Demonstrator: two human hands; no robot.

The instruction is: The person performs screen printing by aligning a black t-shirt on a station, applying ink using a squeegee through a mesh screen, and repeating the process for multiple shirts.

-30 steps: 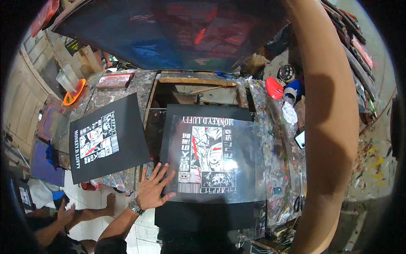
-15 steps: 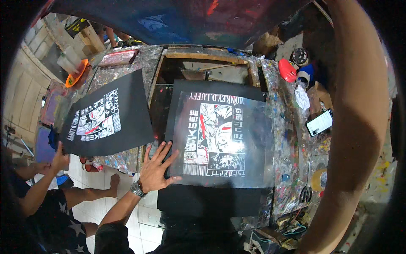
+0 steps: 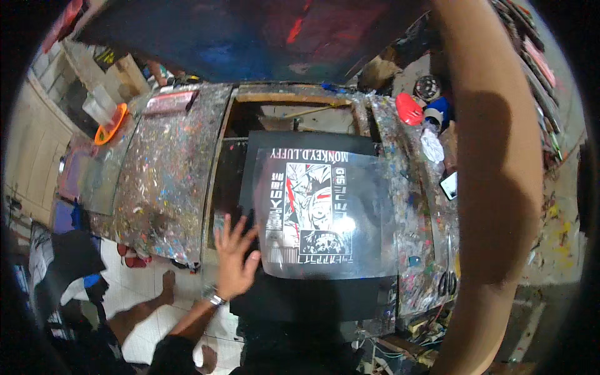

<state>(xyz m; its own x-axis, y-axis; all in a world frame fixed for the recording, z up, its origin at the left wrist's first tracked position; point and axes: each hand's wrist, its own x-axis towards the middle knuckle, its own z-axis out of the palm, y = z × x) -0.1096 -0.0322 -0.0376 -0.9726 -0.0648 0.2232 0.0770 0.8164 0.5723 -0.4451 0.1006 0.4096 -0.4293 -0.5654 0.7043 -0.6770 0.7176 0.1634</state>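
Observation:
A black T-shirt [image 3: 300, 301] lies flat on the print board, with a white, black and red comic-style print [image 3: 312, 212] on it. A clear film sheet [image 3: 372, 215] covers the print. My left hand [image 3: 232, 257] rests flat with fingers spread at the shirt's left edge, touching the film's lower left corner. My right forearm [image 3: 494, 156] rises along the right side toward a large dark screen frame [image 3: 250, 31] tilted up over the table. The right hand itself is out of sight past the top edge.
A paint-splattered table [image 3: 162, 181] stands to the left with an orange bowl [image 3: 109, 125] at its far corner. A red lid [image 3: 409, 109], rags, a phone [image 3: 449, 185] and scissors [image 3: 445, 284] sit on the right. Another person [image 3: 69, 275] crouches at the lower left.
The second black printed shirt on the left table is gone; the other person has drawn back with it to the lower left. My left hand stays at the film's edge.

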